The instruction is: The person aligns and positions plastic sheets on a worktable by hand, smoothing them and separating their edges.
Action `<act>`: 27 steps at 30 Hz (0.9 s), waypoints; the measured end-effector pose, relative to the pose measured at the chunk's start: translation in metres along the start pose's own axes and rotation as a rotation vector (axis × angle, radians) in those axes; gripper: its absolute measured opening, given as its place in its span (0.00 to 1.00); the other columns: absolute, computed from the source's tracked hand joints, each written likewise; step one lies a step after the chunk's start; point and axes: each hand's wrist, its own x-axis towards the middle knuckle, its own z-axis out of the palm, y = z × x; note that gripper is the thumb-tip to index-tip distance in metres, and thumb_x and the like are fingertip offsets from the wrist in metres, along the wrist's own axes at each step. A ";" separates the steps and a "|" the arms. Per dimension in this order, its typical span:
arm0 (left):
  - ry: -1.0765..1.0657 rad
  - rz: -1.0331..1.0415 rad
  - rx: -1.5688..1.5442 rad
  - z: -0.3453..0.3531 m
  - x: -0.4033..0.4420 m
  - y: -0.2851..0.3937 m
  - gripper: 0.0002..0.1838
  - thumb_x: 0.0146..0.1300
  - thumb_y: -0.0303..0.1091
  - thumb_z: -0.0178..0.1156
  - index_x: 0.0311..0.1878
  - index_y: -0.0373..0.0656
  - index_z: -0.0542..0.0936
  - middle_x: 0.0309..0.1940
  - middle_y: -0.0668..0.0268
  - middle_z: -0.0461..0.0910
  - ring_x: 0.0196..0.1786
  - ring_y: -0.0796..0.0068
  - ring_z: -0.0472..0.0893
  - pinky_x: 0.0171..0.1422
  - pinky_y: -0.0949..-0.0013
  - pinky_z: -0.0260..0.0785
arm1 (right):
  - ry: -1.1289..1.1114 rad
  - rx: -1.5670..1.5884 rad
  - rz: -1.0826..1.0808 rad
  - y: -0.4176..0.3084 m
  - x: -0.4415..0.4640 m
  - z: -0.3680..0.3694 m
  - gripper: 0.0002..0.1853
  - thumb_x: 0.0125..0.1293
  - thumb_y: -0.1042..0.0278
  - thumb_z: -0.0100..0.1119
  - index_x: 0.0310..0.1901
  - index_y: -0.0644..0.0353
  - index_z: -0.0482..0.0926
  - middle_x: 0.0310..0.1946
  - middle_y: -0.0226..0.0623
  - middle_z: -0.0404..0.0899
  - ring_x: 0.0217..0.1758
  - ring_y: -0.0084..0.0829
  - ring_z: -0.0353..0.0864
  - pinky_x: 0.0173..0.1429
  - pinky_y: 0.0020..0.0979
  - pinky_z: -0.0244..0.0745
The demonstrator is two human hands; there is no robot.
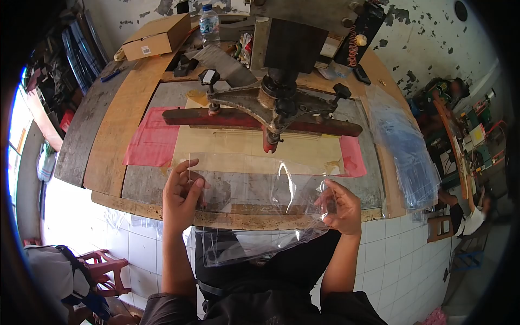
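Note:
A clear plastic sheet point(254, 200), with bright glare on it, spans the gap between my hands in front of the press. My left hand point(183, 192) grips its left side, fingers partly behind the film. At the opposite side my right hand point(342, 208) pinches the sheet between thumb and fingers. The lower part hangs in folds past the table's front edge, over my lap. Beyond the hands, the machine's head holds a long red bar point(227, 120) above a cream sheet point(233, 154), which has pink pieces point(154, 138) at its ends.
A stack of clear plastic sheets point(406, 157) lies along the table's right side. Toward the back are a cardboard box point(157, 37), a water bottle point(209, 26) and a black phone point(362, 75). Other people point(452, 89) sit at the far right. A red stool point(105, 271) stands at lower left.

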 end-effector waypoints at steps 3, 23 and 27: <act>-0.006 -0.026 -0.024 -0.001 -0.001 0.005 0.21 0.79 0.24 0.59 0.72 0.37 0.73 0.37 0.66 0.84 0.27 0.86 0.76 0.32 0.78 0.72 | 0.015 -0.045 -0.012 -0.002 0.000 0.000 0.42 0.55 0.71 0.80 0.74 0.68 0.77 0.44 0.39 0.86 0.45 0.28 0.86 0.47 0.27 0.77; -0.021 -0.038 -0.103 -0.001 -0.003 0.000 0.31 0.78 0.24 0.61 0.80 0.38 0.64 0.36 0.62 0.86 0.25 0.84 0.77 0.29 0.77 0.69 | 0.435 -0.074 -0.038 -0.005 0.006 0.005 0.33 0.62 0.67 0.59 0.69 0.74 0.77 0.37 0.43 0.86 0.39 0.30 0.87 0.42 0.28 0.77; -0.019 -0.032 -0.100 0.001 -0.003 0.003 0.31 0.79 0.25 0.62 0.80 0.37 0.63 0.34 0.64 0.84 0.25 0.84 0.77 0.30 0.77 0.70 | 0.444 -0.100 -0.026 -0.004 0.006 0.005 0.33 0.62 0.67 0.59 0.69 0.73 0.77 0.37 0.42 0.86 0.39 0.30 0.87 0.43 0.28 0.77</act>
